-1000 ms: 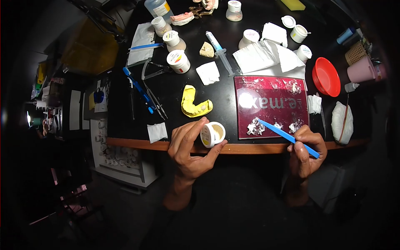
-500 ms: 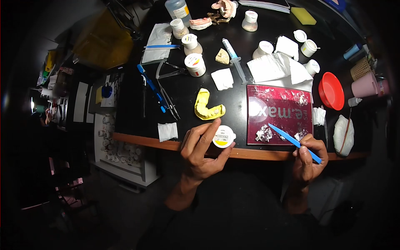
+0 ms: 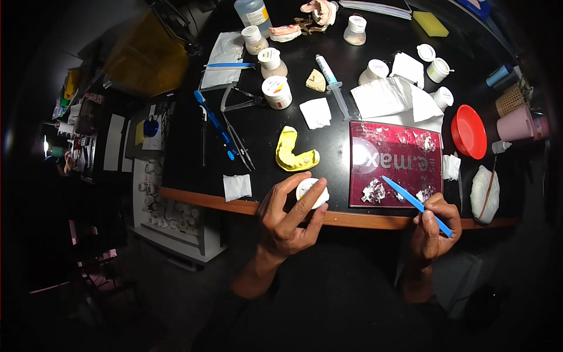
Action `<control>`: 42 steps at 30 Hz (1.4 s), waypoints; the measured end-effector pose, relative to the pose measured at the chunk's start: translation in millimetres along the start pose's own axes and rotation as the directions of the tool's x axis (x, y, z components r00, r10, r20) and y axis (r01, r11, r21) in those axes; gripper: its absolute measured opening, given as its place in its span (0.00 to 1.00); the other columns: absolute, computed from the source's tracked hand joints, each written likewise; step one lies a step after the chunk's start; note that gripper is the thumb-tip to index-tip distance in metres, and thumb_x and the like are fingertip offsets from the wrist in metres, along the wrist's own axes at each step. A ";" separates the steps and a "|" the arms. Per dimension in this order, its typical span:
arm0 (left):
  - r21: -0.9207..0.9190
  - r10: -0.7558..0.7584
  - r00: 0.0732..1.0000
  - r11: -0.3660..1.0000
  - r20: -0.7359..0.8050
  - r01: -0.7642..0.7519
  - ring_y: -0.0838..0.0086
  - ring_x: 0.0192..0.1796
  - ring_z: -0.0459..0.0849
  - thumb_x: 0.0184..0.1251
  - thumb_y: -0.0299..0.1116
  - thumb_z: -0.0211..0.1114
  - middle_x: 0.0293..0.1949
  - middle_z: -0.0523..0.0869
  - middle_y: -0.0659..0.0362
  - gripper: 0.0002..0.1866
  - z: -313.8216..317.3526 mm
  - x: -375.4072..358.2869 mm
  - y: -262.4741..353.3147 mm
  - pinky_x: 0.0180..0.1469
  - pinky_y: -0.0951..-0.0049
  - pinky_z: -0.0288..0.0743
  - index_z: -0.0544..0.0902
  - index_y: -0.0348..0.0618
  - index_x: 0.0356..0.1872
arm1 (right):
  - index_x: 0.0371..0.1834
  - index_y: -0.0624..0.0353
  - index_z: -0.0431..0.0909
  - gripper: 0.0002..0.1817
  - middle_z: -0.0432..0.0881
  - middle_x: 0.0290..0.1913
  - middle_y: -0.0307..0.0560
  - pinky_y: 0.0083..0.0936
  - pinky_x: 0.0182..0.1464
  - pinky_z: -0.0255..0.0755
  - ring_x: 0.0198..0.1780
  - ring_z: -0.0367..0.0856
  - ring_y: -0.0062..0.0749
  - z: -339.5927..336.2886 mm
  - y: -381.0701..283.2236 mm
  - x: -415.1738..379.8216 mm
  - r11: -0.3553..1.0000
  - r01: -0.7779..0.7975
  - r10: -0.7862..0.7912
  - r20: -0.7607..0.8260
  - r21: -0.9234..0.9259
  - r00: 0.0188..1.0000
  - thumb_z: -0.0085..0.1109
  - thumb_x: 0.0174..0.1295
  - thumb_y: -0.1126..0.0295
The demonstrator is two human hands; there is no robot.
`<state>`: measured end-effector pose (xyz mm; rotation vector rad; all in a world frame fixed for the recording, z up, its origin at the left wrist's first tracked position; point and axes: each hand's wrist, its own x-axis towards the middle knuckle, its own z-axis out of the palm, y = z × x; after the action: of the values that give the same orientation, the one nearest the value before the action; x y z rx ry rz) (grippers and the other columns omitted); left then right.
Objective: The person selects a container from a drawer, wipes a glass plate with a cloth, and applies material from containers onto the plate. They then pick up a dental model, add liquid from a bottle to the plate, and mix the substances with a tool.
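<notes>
My left hand (image 3: 285,226) is closed around a small white lidded jar (image 3: 304,186) at the table's front edge. Its index finger lies across the lid and hides part of the label. Just beyond it is a yellow dental arch mould (image 3: 287,154) with a few pale teeth at its right end. A blue plastic spatula (image 3: 401,192) is pinched in my right hand (image 3: 434,229). Its tip points up and left over a maroon e.max mixing pad (image 3: 394,157), which bears smears and clumps of white paste (image 3: 373,192).
Blue-handled tweezers (image 3: 233,136) and a folded tissue (image 3: 237,188) lie left. A syringe (image 3: 333,85), several lidded jars (image 3: 277,92) and paper towels (image 3: 381,97) are farther back. At right are a red bowl (image 3: 469,132) and a white wrapped bundle (image 3: 485,193).
My left index finger has moved from beside the jar onto its lid. The right hand and spatula stay almost in place; the whole view has shifted slightly.
</notes>
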<state>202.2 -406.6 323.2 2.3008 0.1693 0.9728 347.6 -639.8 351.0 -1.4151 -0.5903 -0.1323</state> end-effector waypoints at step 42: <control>0.128 -0.049 0.978 0.989 -0.201 0.076 0.61 0.48 0.86 0.62 0.36 0.73 0.54 0.91 0.46 0.24 -71.5 21.2 -31.0 0.46 0.68 0.75 0.87 0.31 0.56 | 0.41 0.69 0.83 0.06 0.81 0.26 0.48 0.22 0.34 0.72 0.30 0.79 0.28 23.3 5.3 -16.7 0.990 0.092 -0.086 0.058 -0.110 0.995 0.60 0.64 0.81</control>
<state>172.3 -338.9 355.6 2.3014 0.3994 1.1898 328.5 -621.0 339.5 -1.5052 -0.6996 -0.2015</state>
